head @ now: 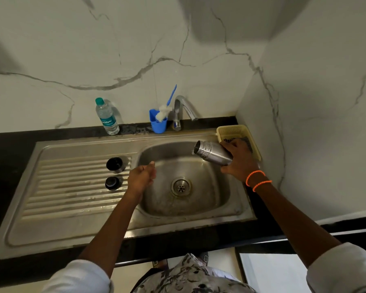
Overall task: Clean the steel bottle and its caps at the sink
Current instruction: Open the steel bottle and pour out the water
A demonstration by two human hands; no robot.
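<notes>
Marble-patterned wall (pixel 135 49) behind and to the right of the work area. Black countertop (pixel 0 157) carries a stainless steel sink unit (pixel 57 225): ribbed drainboard (pixel 72 193) on the left, basin (pixel 199 199) on the right, round drain strainer (pixel 181 186) in the basin floor.

Chrome tap (pixel 184 106) stands behind the basin, spout angled toward the right. Yellow perforated basket (pixel 230 130) sits at the basin's back right corner, something dark inside it; cannot identify.

Right hand (pixel 239 159) grips the steel bottle (pixel 212 152) near its base, fingers curled round the body. Bottle is uncapped, tipped nearly horizontal over the right side of the basin, open mouth pointing left. Two orange bands (pixel 258 180) on the right wrist.

Left hand (pixel 142 177) is over the basin's left edge, holding nothing visible, fingers loosely curled and close together.

Clear plastic water bottle (pixel 107 117) with green cap, upright on the counter against the wall, left of the tap. Blue holder cup (pixel 158 123) just left of the tap, with a blue-handled bottle brush (pixel 166 106) standing in it, white head down.

Two black caps on the drainboard, just left of the basin, near each other but apart: larger cap (pixel 114 164) farther back, smaller cap (pixel 112 183) nearer the front.
</notes>
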